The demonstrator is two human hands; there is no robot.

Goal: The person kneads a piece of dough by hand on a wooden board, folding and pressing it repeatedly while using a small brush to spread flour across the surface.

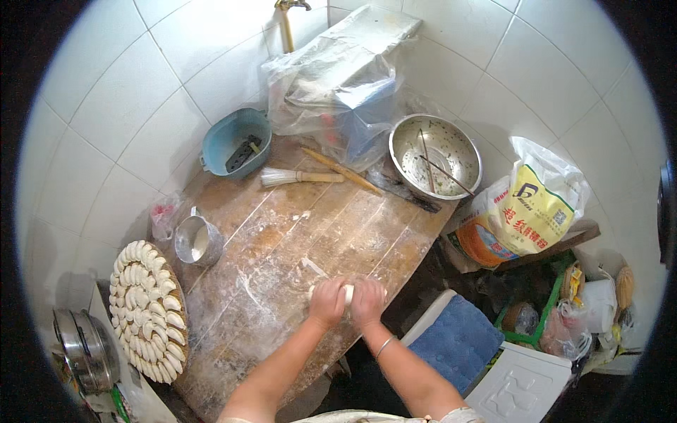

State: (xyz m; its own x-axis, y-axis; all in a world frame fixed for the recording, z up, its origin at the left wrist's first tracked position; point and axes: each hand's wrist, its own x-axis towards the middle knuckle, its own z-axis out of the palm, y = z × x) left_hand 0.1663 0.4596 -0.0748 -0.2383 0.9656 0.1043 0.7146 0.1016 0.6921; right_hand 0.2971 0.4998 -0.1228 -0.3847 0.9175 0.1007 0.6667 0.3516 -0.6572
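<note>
A piece of pale dough (348, 294) lies near the right edge of the floured wooden table (296, 243). My left hand (328, 303) and my right hand (367, 302) are side by side on it, fingers curled over it. Only a bit between the hands and a tip beyond the left one show; the rest is hidden under them. A bangle circles my right wrist. At the far left, a round tray (185, 335) is covered with rows of folded dumplings (148, 310). Nearer the hands, a metal cup (199, 240) contains some white flour.
Towards the back lie a white-bristled brush (302, 176) and a wooden rolling pin (342, 171). Beyond them are a blue basin (238, 141) and a steel bowl (436, 156) with chopsticks. A flour bag (525, 208) stands right, above a blue cushion (462, 340). Steel pots (84, 350) sit lower left.
</note>
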